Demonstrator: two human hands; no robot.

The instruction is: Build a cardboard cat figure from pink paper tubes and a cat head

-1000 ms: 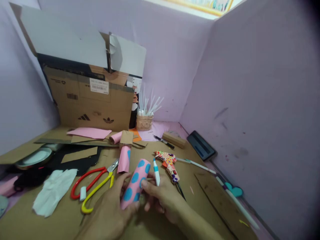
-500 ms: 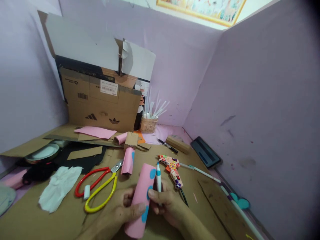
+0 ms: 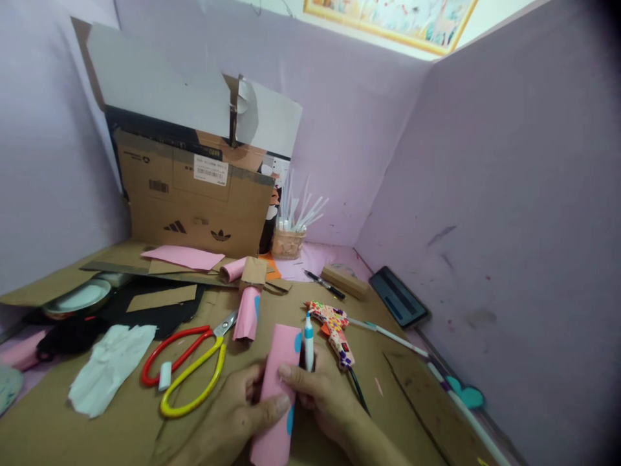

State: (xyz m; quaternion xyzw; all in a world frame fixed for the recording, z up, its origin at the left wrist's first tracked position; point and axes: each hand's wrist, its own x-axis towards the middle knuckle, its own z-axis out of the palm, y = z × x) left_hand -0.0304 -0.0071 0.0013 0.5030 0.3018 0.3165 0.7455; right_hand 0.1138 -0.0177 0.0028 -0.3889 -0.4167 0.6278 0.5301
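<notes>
Two hands meet on a pink tube (image 3: 272,380), held lengthwise in front of us over the cardboard-covered counter (image 3: 121,433). Our left hand (image 3: 245,408) clasps its left side, thumb across the front; our right hand (image 3: 324,393) lays its thumb on the tube too, while its other fingers, partly hidden, grip a marker (image 3: 309,343), uncapped and tip up, beside the tube's right edge. The spotting looks partly done to us: blue spots (image 3: 297,342) show along that edge, but the side facing us is bare pink, and we cannot see the back. Beyond, a second tube (image 3: 247,314) shows blue only at its edge. Scissors (image 3: 226,323) lie to the left, a glue gun (image 3: 334,327) to the right, neither in use.
</notes>
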